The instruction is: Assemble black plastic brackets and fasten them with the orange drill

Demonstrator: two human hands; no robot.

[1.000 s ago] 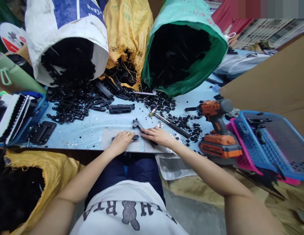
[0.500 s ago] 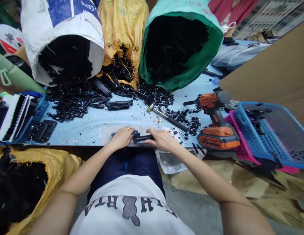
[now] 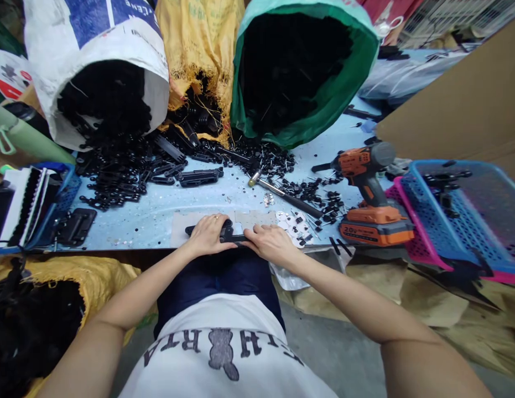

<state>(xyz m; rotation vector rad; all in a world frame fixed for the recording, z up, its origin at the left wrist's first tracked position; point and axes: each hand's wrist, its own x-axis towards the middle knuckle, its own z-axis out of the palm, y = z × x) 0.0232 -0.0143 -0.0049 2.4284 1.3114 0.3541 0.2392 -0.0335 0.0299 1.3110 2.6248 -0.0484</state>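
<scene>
At the front edge of the blue worktable, my left hand is closed around a black plastic part, with more black plastic showing left of the fingers. My right hand grips the right end of the same long part, fingers bent over it. Both hands rest over a pale board, and the palms hide much of the part. Beyond them lies a hammer with a dark handle. Small white and black pieces are spread right of my right hand.
Three sacks, white, yellow and green, spill black parts along the back. An orange cordless drill stands at right beside a blue basket. Another yellow sack sits below left.
The black part in my right hand has come down and left against what my left hand holds. My right fingers have shifted onto its end. The view has tilted slightly.
</scene>
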